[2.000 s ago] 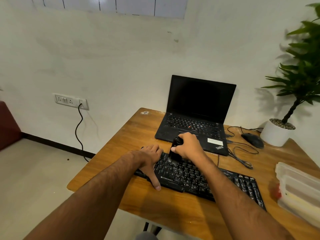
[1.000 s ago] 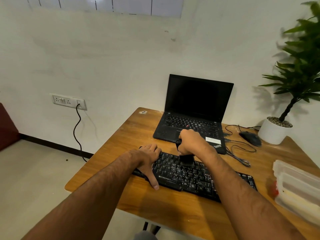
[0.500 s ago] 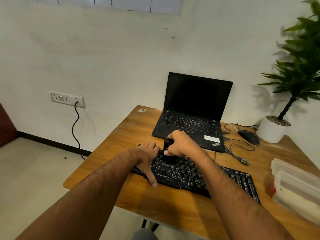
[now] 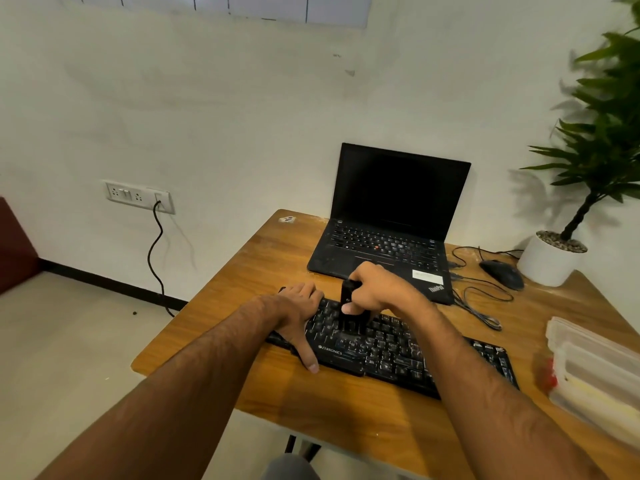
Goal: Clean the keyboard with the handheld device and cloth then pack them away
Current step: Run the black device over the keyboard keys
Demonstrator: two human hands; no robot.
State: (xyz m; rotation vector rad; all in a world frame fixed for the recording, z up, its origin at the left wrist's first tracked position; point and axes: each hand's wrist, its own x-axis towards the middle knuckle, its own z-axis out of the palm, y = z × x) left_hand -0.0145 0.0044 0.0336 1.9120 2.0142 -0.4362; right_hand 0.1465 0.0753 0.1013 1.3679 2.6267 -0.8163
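1. One view only, from the head camera: both hands work over the black Zebronics keyboard (image 4: 398, 355), which lies on the wooden worktop (image 4: 242, 282) just in front of an open ThinkPad laptop (image 4: 388, 237).
2. Right hand (image 4: 375, 289) is curled round a small black handheld device (image 4: 347, 299), held upright with its lower end down on the keys at the keyboard's left half.
3. Left hand (image 4: 298, 317) lies flat with straight fingers on the keyboard's left end, thumb stretched along the front edge, steadying it and holding nothing.
4. No cloth is visible; clear plastic containers (image 4: 595, 372) sit at the worktop's right edge, near a mouse (image 4: 502, 273) and a potted plant (image 4: 568, 247).
5. Judged from this, the device-cleaning step is in hand, and the right half likely remains. The next move calls for drawing the device along the rows while the left hand braces.
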